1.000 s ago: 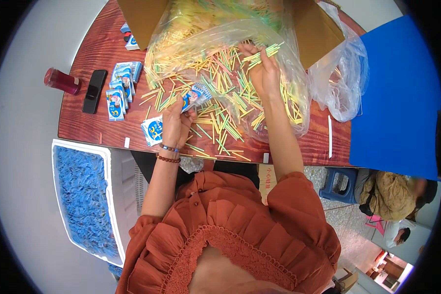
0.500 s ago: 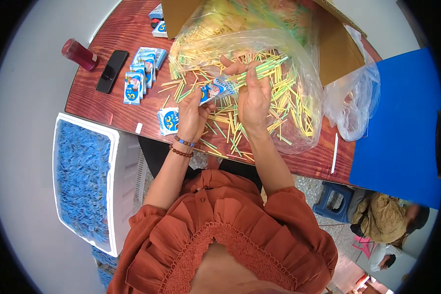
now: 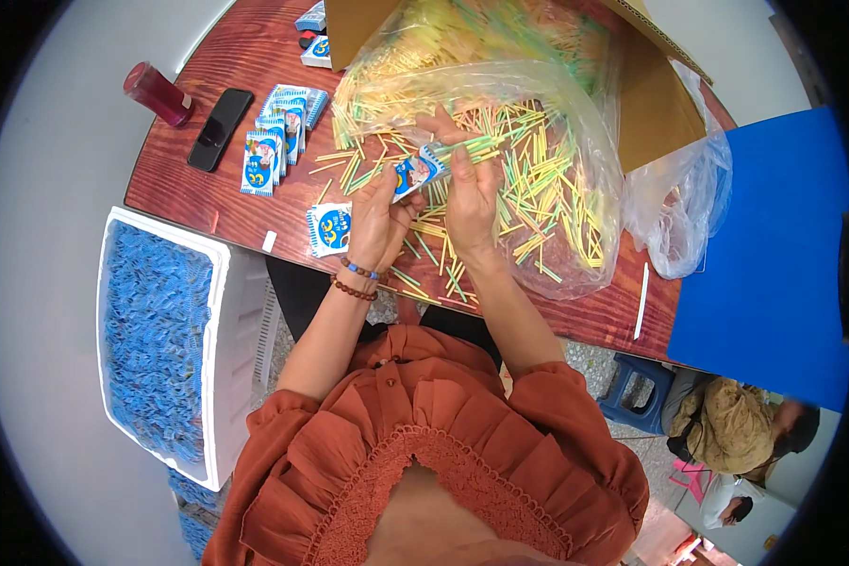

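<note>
My left hand (image 3: 380,224) grips a small blue-and-white packet (image 3: 415,174), fingers round its lower end. Closed on a bundle of thin green and yellow sticks (image 3: 484,147), my right hand (image 3: 472,193) is right beside the packet's upper end. The inner ends of the bundle meet the packet there; whether they are inside it I cannot tell. Just left of my left hand, another blue-and-white packet (image 3: 328,231) lies flat on the table. Many loose sticks (image 3: 547,174) are scattered beneath and beyond both hands.
A clear bag (image 3: 500,57) of sticks spills from a cardboard box (image 3: 665,113). Stacked packets (image 3: 260,162), a phone (image 3: 220,130) and a red jar (image 3: 158,92) stand left. A white foam box (image 3: 219,321) holds blue pieces. Rightward are a blue board (image 3: 769,245), a stool (image 3: 635,391) and other people.
My right hand has moved left with the sticks, closer to the packet, and less of the bundle sticks out past the hand. The left hand still holds the packet. The whole view shifts slightly.
</note>
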`<state>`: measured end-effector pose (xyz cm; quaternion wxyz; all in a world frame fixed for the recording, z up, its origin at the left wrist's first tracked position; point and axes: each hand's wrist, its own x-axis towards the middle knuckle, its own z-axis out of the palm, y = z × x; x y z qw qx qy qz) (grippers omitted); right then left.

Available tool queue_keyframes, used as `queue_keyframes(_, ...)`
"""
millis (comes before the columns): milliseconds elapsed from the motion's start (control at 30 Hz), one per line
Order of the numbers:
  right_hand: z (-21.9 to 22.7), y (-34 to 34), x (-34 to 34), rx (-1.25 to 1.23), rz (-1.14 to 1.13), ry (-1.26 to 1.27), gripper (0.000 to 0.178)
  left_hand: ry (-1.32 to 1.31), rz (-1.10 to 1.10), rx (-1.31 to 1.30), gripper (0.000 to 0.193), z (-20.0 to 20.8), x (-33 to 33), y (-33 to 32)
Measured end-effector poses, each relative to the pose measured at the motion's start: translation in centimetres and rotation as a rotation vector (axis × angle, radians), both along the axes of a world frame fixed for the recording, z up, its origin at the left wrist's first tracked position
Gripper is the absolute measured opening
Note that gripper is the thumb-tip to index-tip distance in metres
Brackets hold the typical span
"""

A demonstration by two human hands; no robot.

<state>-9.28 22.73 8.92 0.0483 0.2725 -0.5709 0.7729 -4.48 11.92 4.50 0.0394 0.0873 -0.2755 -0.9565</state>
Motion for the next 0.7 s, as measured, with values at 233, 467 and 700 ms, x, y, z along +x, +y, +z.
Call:
queue_keyframes(233, 0.4, -0.1, -0.5, -0.076, 0.033, -0.105, 0.041, 0.061, 0.046, 0.036, 0.027, -0.9, -0.3, 0.6)
queue_keyframes(467, 1.0, -0.6, -0.3, 0.045, 0.086, -0.038, 0.054, 0.108, 0.022, 0.093, 0.028, -1.3, -0.5, 0.1)
queue_keyframes(700, 0.7, -1.1, -1.7, 0.117, 0.080, 0.076, 0.061, 0.091, 0.018, 0.337, 0.032, -2.1, -0.8, -0.4)
